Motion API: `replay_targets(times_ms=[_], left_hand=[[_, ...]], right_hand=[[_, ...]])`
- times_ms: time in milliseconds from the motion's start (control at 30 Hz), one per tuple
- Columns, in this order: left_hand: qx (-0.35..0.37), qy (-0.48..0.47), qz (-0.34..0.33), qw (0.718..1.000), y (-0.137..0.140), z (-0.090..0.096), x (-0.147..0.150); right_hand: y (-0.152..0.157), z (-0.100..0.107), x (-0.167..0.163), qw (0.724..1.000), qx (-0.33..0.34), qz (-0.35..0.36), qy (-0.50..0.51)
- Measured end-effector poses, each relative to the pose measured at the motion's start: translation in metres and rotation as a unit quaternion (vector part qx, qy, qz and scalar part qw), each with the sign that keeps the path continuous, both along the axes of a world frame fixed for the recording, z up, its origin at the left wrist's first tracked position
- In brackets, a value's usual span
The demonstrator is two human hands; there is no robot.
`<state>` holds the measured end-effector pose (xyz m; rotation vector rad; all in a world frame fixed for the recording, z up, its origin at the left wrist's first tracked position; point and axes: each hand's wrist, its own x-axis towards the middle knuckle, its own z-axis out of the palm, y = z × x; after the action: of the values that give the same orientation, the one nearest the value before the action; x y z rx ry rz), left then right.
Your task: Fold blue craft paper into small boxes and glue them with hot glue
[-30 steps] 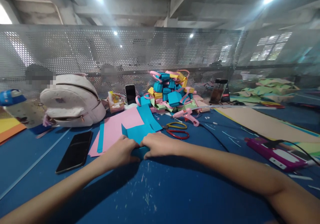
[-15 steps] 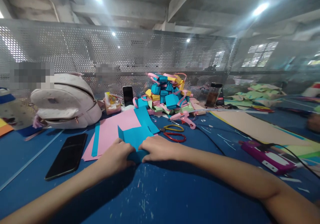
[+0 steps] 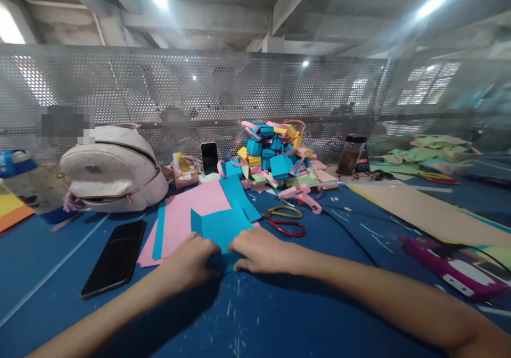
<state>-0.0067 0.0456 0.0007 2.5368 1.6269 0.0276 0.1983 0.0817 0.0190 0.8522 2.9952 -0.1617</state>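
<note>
A sheet of blue paper (image 3: pixel 221 225) with folded edges lies in front of me, its left flap standing up. My left hand (image 3: pixel 196 258) pinches its near left edge, thumb underneath or in front. My right hand (image 3: pixel 255 250) grips the near edge a little to the right, fingers bent over the fold. Beneath and behind lie pink sheets (image 3: pixel 179 214) with a blue strip (image 3: pixel 158 233) on them. Another blue piece (image 3: pixel 239 196) rests on the pink paper. Scissors (image 3: pixel 285 221) with one yellow and one red handle lie right of the paper.
A black phone (image 3: pixel 115 257) lies at left, before a white backpack (image 3: pixel 114 172) and a bottle (image 3: pixel 35 188). Small paper baskets (image 3: pixel 275 150) are heaped at the back. A pink glue gun (image 3: pixel 300 196) trails a cord. At right are a purple power strip (image 3: pixel 455 267) and beige sheets (image 3: pixel 431 214).
The view has shifted slightly, so everything sits a little lower and further right. Both hands keep their hold on the blue paper, with little visible movement.
</note>
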Motion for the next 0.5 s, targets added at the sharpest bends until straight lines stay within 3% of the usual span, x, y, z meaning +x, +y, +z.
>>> replay_targets(times_ms=[300, 500], left_hand=[[-0.036, 0.003, 0.016, 0.999, -0.005, 0.017, 0.004], [-0.026, 0.001, 0.018, 1.000, -0.005, 0.016, 0.005]], right_hand=[[0.008, 0.010, 0.003, 1.000, -0.004, 0.003, -0.020], [0.003, 0.016, 0.007, 0.999, 0.013, -0.004, -0.045]])
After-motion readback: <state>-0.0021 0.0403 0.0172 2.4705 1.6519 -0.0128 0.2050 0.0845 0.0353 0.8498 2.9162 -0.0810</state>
